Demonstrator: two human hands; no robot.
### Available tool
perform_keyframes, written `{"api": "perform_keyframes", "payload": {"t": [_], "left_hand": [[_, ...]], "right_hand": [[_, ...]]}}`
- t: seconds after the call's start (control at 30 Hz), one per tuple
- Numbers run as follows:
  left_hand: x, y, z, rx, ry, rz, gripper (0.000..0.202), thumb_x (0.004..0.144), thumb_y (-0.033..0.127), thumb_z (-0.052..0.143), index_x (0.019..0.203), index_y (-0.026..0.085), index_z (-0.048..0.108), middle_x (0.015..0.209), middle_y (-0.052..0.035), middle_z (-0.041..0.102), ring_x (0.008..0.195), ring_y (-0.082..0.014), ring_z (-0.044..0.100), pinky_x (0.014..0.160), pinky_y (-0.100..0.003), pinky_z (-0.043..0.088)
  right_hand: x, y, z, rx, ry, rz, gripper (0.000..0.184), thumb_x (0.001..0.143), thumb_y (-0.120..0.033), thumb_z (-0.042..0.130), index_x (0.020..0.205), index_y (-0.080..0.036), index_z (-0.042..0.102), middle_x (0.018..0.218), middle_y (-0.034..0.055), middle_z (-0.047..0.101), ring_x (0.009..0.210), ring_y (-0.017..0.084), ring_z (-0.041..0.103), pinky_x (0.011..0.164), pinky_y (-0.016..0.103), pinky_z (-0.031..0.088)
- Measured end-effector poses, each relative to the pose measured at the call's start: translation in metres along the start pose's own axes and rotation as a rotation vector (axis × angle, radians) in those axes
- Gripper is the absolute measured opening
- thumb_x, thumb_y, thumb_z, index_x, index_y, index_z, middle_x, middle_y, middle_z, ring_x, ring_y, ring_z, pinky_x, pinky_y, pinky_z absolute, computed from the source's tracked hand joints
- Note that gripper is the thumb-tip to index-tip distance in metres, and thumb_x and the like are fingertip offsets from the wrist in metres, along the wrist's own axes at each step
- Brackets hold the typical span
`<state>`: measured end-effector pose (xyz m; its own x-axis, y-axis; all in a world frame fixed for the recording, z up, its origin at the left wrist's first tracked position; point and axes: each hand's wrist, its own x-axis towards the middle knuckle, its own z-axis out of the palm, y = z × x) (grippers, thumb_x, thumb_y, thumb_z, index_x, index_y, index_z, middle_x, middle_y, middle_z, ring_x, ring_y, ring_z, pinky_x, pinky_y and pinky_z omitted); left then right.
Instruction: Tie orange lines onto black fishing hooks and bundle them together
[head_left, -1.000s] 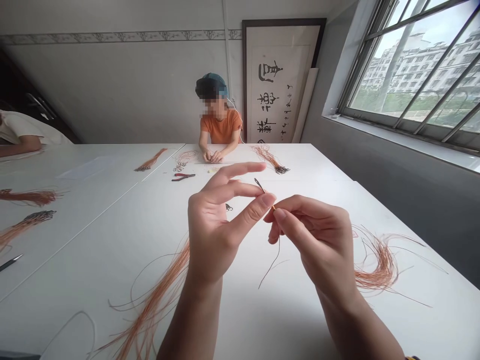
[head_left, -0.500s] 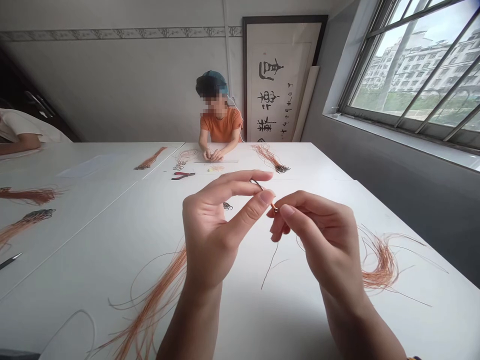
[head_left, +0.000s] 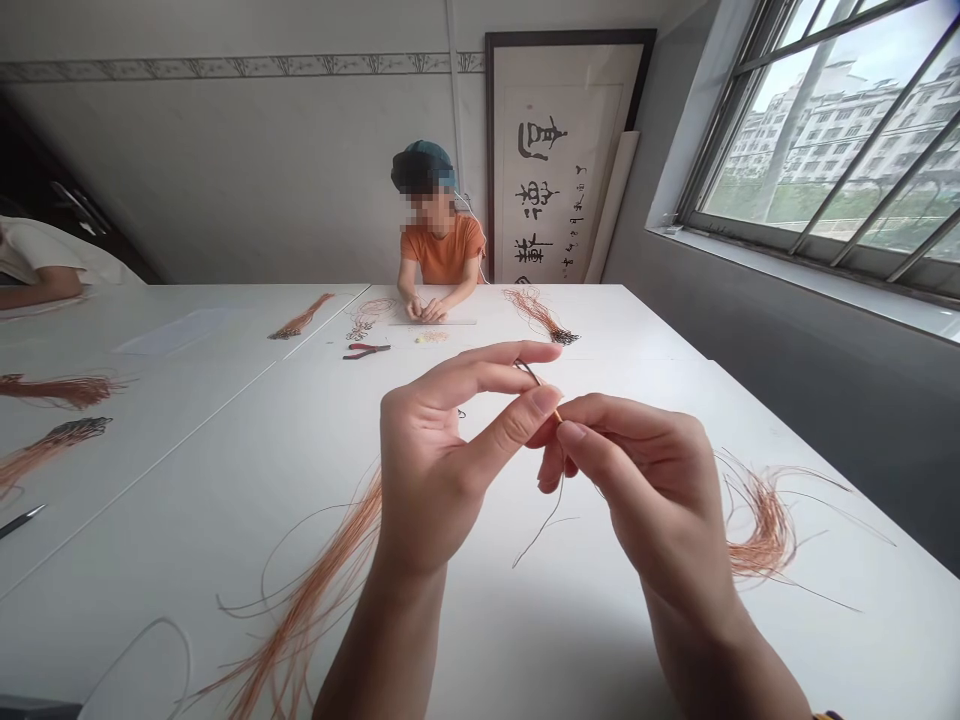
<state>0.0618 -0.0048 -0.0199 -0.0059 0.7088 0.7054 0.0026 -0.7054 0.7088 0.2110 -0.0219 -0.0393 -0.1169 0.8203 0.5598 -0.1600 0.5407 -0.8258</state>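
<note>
My left hand (head_left: 450, 450) pinches a dark curved fish hook (head_left: 528, 372) between thumb and fingers, its bend showing above the thumb. A short orange piece lies along the hook's shank by the thumb tip. Right beside it, the thumb and forefinger of my right hand (head_left: 645, 470) are closed on a thin line (head_left: 553, 518) at the shank's end. The loose end of that line hangs down below my fingers. My fingertips hide where line and hook meet.
Bundles of orange line lie left (head_left: 307, 590) and right (head_left: 765, 530) of my arms. Pliers (head_left: 366, 351) rest farther off, near a co-worker in an orange shirt (head_left: 442, 250). More bundles (head_left: 60, 440) and a pen (head_left: 22, 520) are at the left of the white table (head_left: 187, 500).
Both hands have come closer together, the left shifting slightly right with the hook. My right fingertips now cover the shank's end, and the hanging line has swung a little.
</note>
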Motion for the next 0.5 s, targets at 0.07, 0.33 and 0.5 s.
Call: {"api": "perform_keyframes", "payload": {"t": [0.07,0.33,0.5], "left_hand": [[0.0005,-0.0010,-0.0006,0.006,-0.009,0.002,0.014,0.090,0.019,0.082,0.083,0.031,0.083,0.109,0.0060,0.083,0.106,-0.0145,0.076,0.095,-0.029,0.063],[0.0036,-0.0054,0.0005,-0.130,-0.057,-0.069,0.012,0.089,0.023,0.083,0.081,0.032,0.084,0.100,0.0025,0.084,0.115,-0.0214,0.077,0.110,-0.039,0.058],[0.0062,-0.0043,0.0035,-0.180,-0.053,-0.091,0.014,0.087,0.019,0.083,0.077,0.030,0.084,0.101,0.0011,0.085,0.113,-0.0218,0.078,0.109,-0.038,0.058]], "right_hand": [[-0.0007,-0.0011,-0.0001,-0.011,0.010,-0.008,0.027,0.102,-0.015,0.062,0.082,-0.022,0.077,0.072,-0.0065,0.073,0.067,0.007,0.064,0.065,0.018,0.052],[-0.0022,-0.0028,0.0019,-0.054,0.027,-0.023,0.025,0.098,-0.010,0.062,0.081,-0.021,0.075,0.071,-0.0063,0.072,0.066,0.008,0.062,0.064,0.020,0.052],[-0.0031,-0.0039,0.0006,-0.040,0.014,0.006,0.024,0.097,-0.010,0.062,0.081,-0.021,0.074,0.071,-0.0057,0.071,0.065,0.009,0.061,0.063,0.020,0.052]]}}
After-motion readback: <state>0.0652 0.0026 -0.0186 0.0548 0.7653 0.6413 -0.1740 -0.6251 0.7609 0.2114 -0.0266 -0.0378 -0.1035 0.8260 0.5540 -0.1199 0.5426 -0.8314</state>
